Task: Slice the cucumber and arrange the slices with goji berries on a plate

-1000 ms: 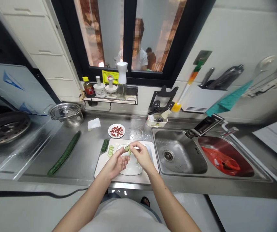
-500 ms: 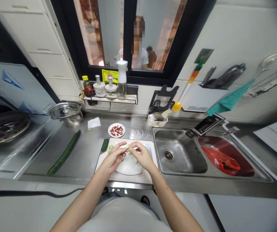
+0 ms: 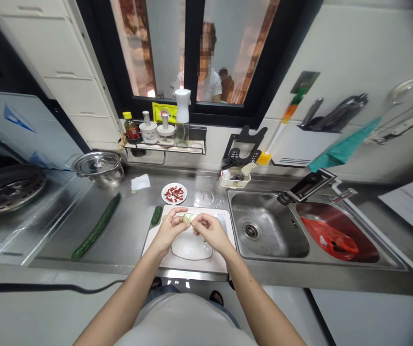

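My left hand [image 3: 170,229] pinches a thin cucumber slice [image 3: 185,218] between thumb and fingers. Close beside it, my right hand [image 3: 209,230] has its fingertips pressed together at the slice's edge. Both are above a white plate [image 3: 192,252] on a white cutting board [image 3: 182,264]. Pale green pieces show partly behind my fingers. A cut cucumber piece [image 3: 156,216] rests at the board's upper left corner. Behind the board stands a small dish [image 3: 174,202] of chopped red bits. A long whole cucumber [image 3: 97,228] lies on the steel counter to the left.
On the right, a steel sink [image 3: 274,245] with a faucet [image 3: 305,186] adjoins a basin holding a red bag [image 3: 331,238]. A lidded pot [image 3: 101,169] and a white tissue [image 3: 140,182] are at the back left. Bottles stand on a wall shelf [image 3: 192,148].
My left hand has turned and its fingers have curled, so the slice shows more clearly. My right hand has stayed nearly in place, its fingers shifting slightly.
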Action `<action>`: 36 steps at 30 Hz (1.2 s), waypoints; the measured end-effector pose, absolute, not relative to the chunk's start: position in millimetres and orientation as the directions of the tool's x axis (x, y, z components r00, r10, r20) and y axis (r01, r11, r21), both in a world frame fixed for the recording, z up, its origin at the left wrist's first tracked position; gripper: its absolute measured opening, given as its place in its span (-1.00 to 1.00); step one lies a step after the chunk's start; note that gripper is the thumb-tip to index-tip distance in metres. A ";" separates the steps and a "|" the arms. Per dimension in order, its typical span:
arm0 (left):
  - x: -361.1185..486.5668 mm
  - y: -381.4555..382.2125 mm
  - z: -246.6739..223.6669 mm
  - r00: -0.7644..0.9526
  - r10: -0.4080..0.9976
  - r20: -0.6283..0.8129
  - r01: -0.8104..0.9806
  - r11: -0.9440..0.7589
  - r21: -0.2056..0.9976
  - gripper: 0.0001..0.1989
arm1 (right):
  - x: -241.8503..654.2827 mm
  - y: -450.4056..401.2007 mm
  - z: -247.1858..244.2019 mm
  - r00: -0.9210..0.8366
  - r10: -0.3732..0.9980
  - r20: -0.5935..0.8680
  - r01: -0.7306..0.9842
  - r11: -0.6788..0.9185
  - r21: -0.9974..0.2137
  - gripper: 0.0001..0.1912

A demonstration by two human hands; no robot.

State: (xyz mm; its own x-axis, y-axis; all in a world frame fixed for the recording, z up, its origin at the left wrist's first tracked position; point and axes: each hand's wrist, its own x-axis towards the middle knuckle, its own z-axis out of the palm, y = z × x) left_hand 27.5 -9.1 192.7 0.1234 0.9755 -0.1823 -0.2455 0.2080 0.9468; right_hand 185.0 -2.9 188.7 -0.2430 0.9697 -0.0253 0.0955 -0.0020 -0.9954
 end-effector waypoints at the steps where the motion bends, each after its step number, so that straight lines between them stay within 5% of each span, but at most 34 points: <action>1: 27.9 -9.4 192.3 0.119 0.978 -0.170 -0.237 0.195 0.952 -0.47 | 185.0 -3.0 188.2 -0.239 0.971 -0.026 0.095 -0.004 -0.995 -0.86; 15: 34.5 -10.3 182.9 0.016 0.998 -0.061 -0.082 0.062 0.995 -0.66 | 191.1 2.0 178.0 -0.233 0.970 -0.068 0.139 -0.036 -0.990 -0.84; 23: 46.9 5.7 136.6 -0.024 0.996 -0.087 -0.037 0.086 0.996 -0.75 | 217.2 28.1 150.9 -0.321 0.947 -0.001 0.419 0.141 -0.897 -0.83; 36: 68.9 14.4 77.7 0.027 0.986 -0.163 0.449 0.134 0.883 -0.89 | 234.5 39.1 114.1 -0.223 0.972 -0.076 0.643 0.088 -0.760 -0.96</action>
